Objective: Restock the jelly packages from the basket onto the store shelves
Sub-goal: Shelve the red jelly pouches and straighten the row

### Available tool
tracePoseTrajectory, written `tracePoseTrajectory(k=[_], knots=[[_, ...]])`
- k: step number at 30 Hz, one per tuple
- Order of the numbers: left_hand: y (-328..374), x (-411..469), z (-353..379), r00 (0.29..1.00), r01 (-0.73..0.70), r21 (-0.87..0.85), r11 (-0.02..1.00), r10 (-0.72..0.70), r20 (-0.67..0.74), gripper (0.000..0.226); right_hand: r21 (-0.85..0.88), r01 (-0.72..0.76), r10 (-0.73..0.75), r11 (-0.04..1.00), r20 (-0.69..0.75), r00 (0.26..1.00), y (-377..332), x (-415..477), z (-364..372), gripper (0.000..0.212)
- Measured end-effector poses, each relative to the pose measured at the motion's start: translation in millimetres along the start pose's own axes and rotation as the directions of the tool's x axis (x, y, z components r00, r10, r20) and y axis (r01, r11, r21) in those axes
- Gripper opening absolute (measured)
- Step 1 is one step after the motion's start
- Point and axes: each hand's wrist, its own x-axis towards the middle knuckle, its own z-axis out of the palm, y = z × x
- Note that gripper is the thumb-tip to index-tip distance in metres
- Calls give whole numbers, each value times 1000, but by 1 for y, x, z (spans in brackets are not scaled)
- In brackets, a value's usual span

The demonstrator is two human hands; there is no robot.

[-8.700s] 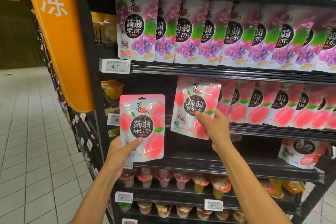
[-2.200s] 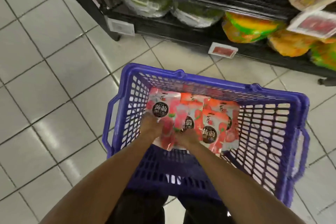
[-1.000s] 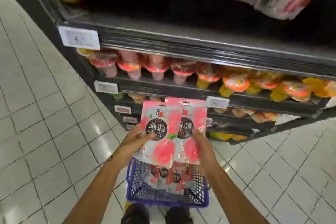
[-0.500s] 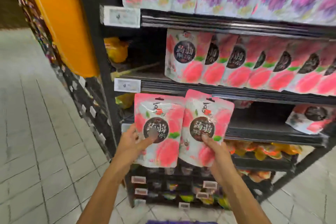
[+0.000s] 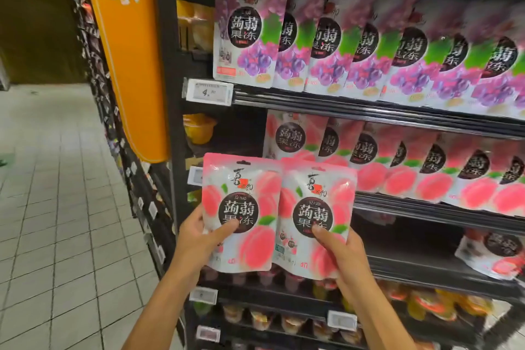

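Left hand [image 5: 199, 239] gripping peach pack [image 5: 241, 207], right hand [image 5: 341, 250] gripping second pack [image 5: 315, 216], edges overlapping, gap at peach shelf's [image 5: 426, 207] left end

Reaches up from the near edge with both bare forearms [image 5: 159, 307], hands side by side. Grips one jelly package [image 5: 241, 207] in the left hand [image 5: 196, 239], thumb [image 5: 224, 231] laid across its front. Pinches a second jelly package [image 5: 315, 202] in the right hand [image 5: 343, 253], thumb likewise on the front.
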Motion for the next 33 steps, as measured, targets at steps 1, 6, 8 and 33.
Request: tracePoseTrajectory(k=[1,6,8,33], knots=[[-1,-1,1,1000,-4,-7,1000,4,-11,48,-5,1,-1,1000,-3,1000,-1,1,0,37],[-1,4,1,999,-19,-23,1000,18,-40,44,-23,28,-28,999,-13,1000,-4,8,3,22],[2,10,0,999,-32,-40,999,30,-29,45,-57,54,-56,997,-44,997,-6,16,4,16],[21,82,-60,992,-74,-81,994,82,98,50,-84,287,-298,954,-188,936,-31,109,113,18]])
